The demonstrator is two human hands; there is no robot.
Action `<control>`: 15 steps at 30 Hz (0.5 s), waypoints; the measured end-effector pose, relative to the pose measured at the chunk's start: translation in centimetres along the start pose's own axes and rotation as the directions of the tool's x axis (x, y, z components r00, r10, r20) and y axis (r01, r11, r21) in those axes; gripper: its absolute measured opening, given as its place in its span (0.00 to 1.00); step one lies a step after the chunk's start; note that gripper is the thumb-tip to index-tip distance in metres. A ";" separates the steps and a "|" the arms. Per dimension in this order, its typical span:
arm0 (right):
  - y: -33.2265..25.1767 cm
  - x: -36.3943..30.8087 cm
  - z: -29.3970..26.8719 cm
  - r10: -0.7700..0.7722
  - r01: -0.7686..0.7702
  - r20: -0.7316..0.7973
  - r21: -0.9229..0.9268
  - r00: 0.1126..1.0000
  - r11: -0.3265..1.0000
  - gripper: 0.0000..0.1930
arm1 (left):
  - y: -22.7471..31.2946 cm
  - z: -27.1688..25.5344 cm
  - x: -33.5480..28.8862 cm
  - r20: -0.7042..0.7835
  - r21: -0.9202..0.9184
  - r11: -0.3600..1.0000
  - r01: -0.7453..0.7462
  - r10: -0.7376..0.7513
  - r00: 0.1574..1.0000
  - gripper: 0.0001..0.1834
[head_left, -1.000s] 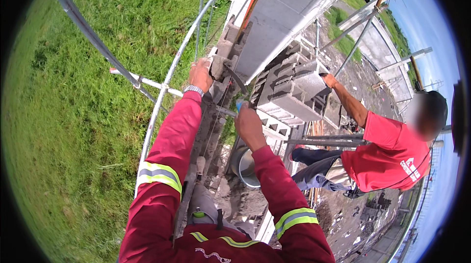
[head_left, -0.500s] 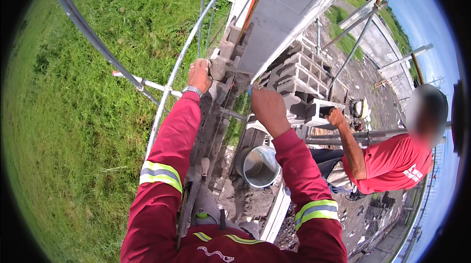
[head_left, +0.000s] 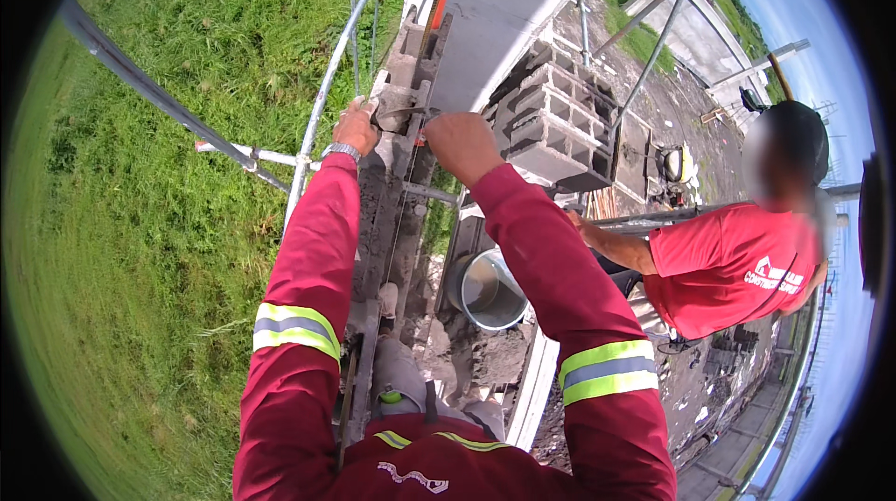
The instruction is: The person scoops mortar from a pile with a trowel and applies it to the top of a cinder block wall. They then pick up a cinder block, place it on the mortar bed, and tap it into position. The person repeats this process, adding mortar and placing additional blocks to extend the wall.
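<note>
My left hand [head_left: 356, 127], with a wristwatch, is at the outer side of a concrete block wall [head_left: 407, 69]. Its fingers are bent against a grey, mortar-like lump; whether they grip it is hard to see. My right hand [head_left: 461, 147] is closed in a fist on the wall's inner side. From it a thin grey trowel [head_left: 401, 112] reaches left across the block joint, toward my left hand; the fist hides its handle. A taut string line [head_left: 399, 221] runs along the wall below my hands. Rough mortar [head_left: 371, 211] covers the wall's nearer top.
A bucket [head_left: 493, 289] stands below my right forearm. Hollow blocks [head_left: 557, 118] are stacked beyond it. On the right is a co-worker in a red shirt [head_left: 737, 268]. Scaffold pipes [head_left: 322, 95] rise on the left, over grass [head_left: 140, 249]. A grey wall panel [head_left: 495, 6] stands ahead.
Both my hands have shifted up and left in the picture, the right one nearer the wall with the trowel now showing across it. The co-worker's hand has come away from the block stack.
</note>
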State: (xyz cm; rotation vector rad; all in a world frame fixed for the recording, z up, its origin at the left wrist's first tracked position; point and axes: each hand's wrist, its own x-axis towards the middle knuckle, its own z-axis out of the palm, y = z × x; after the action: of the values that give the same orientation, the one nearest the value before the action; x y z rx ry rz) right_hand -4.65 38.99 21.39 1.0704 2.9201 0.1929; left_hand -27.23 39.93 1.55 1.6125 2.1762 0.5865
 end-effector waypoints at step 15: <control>-1.2 -4.1 0.4 0.150 -0.147 -0.071 0.048 0.986 0.988 0.05 | -0.8 0.5 -1.3 -0.276 -0.081 0.973 -0.216 0.187 0.943 0.28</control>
State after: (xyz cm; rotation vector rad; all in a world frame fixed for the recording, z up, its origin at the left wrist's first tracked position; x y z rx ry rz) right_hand -2.26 35.53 20.74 1.3170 2.9218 0.1781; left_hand -27.26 38.55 0.76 1.7977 2.1270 1.0218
